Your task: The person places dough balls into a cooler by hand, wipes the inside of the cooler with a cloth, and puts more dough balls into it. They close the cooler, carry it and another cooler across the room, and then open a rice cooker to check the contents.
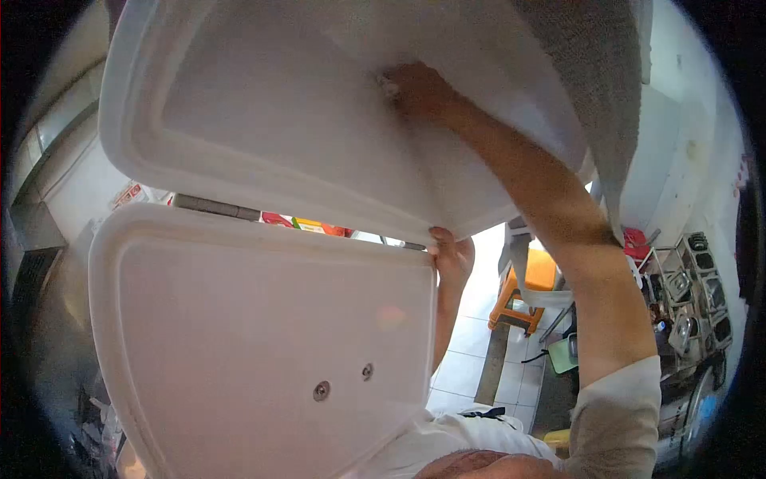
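Two white moulded panels with rounded corners, like the inner faces of lids or doors, fill the view. My right hand (423, 92) reaches up and presses against the upper panel (271, 104), its fingers closed round a crumpled whitish cloth (388, 86) that is only partly visible. At the gap between the panels, my left hand (452, 254) has its fingers closed at the upper panel's lower rim. Its forearm passes beside the right edge of the lower panel (263, 319). Two round metal fittings (321, 390) sit in that lower panel.
Grey textured fabric (590, 80) hangs at the upper right. An orange stool (523, 291) stands on the white tiled floor (467, 359). Metal containers (686, 287) fill a rack on the right. Colourful packages (311, 226) show through the gap between the panels.
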### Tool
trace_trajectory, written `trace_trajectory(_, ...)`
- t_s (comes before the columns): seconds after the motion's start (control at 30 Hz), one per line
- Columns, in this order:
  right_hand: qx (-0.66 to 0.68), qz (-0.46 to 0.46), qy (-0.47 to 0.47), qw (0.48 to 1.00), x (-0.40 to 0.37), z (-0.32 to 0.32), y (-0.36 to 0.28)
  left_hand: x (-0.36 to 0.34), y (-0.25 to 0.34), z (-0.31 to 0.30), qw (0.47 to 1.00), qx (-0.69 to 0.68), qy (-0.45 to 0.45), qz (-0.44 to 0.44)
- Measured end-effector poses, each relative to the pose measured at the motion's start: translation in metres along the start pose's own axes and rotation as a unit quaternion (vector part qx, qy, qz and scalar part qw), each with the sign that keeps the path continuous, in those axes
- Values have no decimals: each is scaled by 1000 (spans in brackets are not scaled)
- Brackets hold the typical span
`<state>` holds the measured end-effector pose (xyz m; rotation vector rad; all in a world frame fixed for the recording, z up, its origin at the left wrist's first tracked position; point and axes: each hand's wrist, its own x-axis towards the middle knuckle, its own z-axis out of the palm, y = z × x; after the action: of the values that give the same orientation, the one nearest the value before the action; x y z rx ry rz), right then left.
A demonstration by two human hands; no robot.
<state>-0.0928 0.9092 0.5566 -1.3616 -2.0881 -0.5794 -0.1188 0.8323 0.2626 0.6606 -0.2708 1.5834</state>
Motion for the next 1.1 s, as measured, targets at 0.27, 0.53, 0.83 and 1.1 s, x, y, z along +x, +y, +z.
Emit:
trace_trajectory(0.27,50,-19,-261,964,-60,-65,-23,8,22,-13,999,17,-49,8)
trace_trajectory(0.53,-36,64,-17,997,-65,-11,-11,41,6,-32,885,-310,-343,-56)
trace_trajectory(0.83,-24,53,-224,973,-109,-72,9,34,-2,-56,999,-4,21,50)
trace_trajectory(1.1,-116,39,-74,990,-168,-63,-20,38,5,-14,996,-5,-13,85)
